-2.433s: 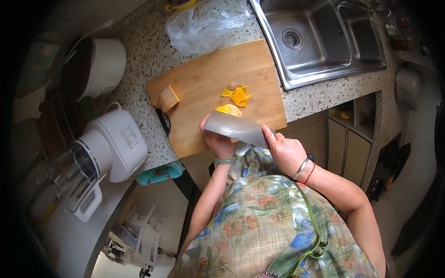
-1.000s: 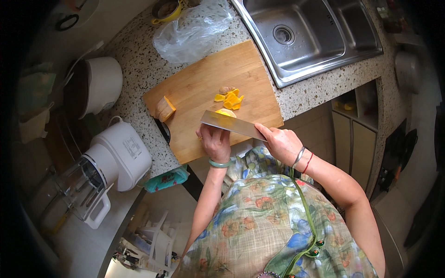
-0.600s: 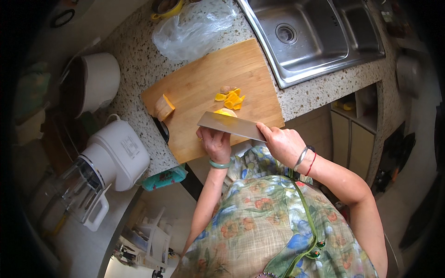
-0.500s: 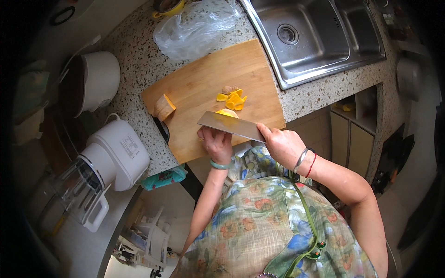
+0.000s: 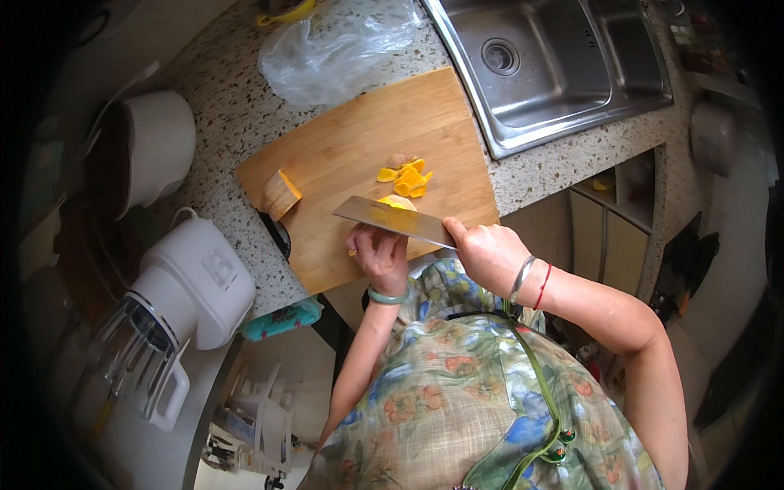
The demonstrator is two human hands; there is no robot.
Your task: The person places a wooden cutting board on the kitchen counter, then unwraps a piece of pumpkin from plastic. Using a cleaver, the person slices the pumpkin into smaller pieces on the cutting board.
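My right hand (image 5: 492, 255) is closed round the handle of a wide-bladed cleaver (image 5: 384, 220). Its blade slants over the near part of a wooden cutting board (image 5: 371, 126). My left hand (image 5: 378, 260) has its fingers curled under the blade's near edge, against a piece of pumpkin (image 5: 398, 201). Most of that piece and the left fingertips are hidden by the blade. Just beyond it lies a small heap of orange pumpkin pieces (image 5: 408, 178), with a tan-skinned bit at its far side. A larger pumpkin chunk (image 5: 280, 196) with tan rind sits near the board's left edge.
A steel double sink (image 5: 547, 61) is set into the speckled counter (image 5: 220, 135) at the far right. Beyond the board lies a crumpled clear plastic bag (image 5: 327, 57), near a yellow cup (image 5: 286, 11). At left stand a white appliance (image 5: 200, 273) with a clear jug and a white rounded pot-like appliance (image 5: 161, 147).
The whole view has shifted slightly, so the scene sits a little farther left. Cleaver and both hands keep nearly the same pose over the pumpkin piece.
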